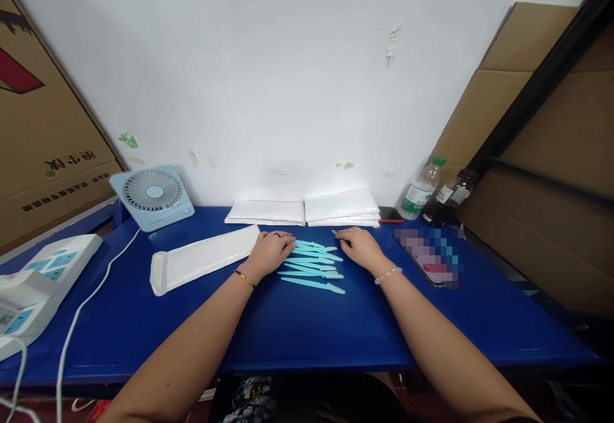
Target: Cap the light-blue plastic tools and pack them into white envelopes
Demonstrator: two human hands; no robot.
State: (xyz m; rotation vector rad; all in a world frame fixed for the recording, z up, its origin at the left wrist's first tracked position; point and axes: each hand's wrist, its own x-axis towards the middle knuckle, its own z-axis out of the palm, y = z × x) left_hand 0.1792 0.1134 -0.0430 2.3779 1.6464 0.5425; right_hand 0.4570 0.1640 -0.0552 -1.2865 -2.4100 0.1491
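Several turquoise eyebrow razors (311,266) with pale tips lie in a loose row on the blue table, handles to the left. My left hand (272,251) rests at the handle ends of the farthest ones. Its fingers are bent and pressed together, and what they grip is hidden. On the other side, my right hand (361,247) is closed in a pinch near the pale ends, with a small pale razor tip (334,232) poking out from its fingertips. A white padded mailer (204,260) lies just left of my left hand.
Two stacks of white mailers, a left stack (265,212) and a right stack (341,208), lie against the wall. A blue fan (154,194) and a power strip (52,269) with cables are at left. At right are a phone (426,260), a water bottle (421,191) and a dark bottle (446,200).
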